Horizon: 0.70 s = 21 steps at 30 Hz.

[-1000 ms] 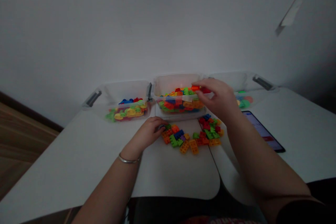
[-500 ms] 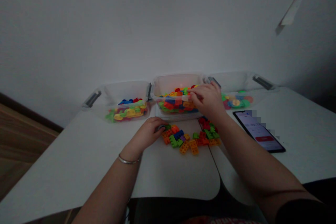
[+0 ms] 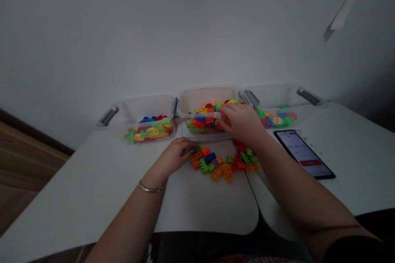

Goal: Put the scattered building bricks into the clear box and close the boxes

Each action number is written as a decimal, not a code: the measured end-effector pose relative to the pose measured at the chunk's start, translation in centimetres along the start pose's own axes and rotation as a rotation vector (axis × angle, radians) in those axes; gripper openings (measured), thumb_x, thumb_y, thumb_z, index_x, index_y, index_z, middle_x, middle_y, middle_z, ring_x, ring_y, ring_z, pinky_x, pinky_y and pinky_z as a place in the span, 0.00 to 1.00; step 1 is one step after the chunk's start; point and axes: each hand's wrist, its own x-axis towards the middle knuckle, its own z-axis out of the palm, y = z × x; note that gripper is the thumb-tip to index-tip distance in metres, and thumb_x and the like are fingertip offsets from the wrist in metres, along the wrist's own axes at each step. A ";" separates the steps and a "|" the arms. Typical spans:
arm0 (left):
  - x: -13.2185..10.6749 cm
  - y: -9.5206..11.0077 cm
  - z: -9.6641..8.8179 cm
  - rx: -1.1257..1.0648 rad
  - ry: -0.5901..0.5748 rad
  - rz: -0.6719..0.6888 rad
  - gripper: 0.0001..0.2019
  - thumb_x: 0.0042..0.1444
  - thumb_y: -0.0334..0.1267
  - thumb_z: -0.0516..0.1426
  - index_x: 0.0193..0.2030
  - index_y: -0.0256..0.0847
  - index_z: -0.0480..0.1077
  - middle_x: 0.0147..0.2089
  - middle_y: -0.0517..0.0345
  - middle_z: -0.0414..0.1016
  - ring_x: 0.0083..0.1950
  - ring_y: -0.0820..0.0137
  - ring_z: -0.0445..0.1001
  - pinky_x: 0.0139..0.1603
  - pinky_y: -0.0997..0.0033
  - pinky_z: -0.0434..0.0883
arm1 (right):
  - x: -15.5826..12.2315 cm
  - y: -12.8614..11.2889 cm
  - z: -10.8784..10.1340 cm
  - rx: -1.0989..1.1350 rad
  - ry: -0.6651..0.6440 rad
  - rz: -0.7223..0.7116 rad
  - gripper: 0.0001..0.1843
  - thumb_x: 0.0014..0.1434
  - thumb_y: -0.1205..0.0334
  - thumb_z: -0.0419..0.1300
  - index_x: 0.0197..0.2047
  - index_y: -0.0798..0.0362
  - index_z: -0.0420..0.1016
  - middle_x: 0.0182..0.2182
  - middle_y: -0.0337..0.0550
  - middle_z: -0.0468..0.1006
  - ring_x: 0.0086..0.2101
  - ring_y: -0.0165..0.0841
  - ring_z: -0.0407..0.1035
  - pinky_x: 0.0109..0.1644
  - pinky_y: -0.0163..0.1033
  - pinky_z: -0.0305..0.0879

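Observation:
A heap of loose coloured bricks point(image 3: 225, 162) lies on the white table point(image 3: 101, 185) in front of three clear plastic bins. My left hand point(image 3: 175, 155) rests on the table at the heap's left edge, fingers curled down onto a brick there. My right hand point(image 3: 242, 122) is over the front rim of the middle bin point(image 3: 206, 98), fingers bent down among the bricks inside; what they hold, if anything, is hidden. A silver bracelet point(image 3: 150, 188) circles my left wrist.
The left bin point(image 3: 142, 109) holds yellow, green, blue and red pieces. The right bin point(image 3: 277, 94) holds round coloured pieces. A phone point(image 3: 304, 154) with a lit screen lies on the table at the right. A white wall rises right behind the bins.
My right hand, which held an orange brick above the middle bin, has dropped down and leftward into the bin's front. My left hand has stayed put.

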 end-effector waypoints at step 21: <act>0.3 0.5 -0.2 0.036 0.062 -0.028 0.10 0.62 0.31 0.56 0.45 0.40 0.78 0.43 0.49 0.81 0.46 0.62 0.78 0.51 0.59 0.75 | -1.4 -3.4 2.2 0.168 -0.417 -0.404 0.12 0.65 0.67 0.57 0.43 0.51 0.82 0.42 0.44 0.82 0.41 0.37 0.75 0.42 0.39 0.67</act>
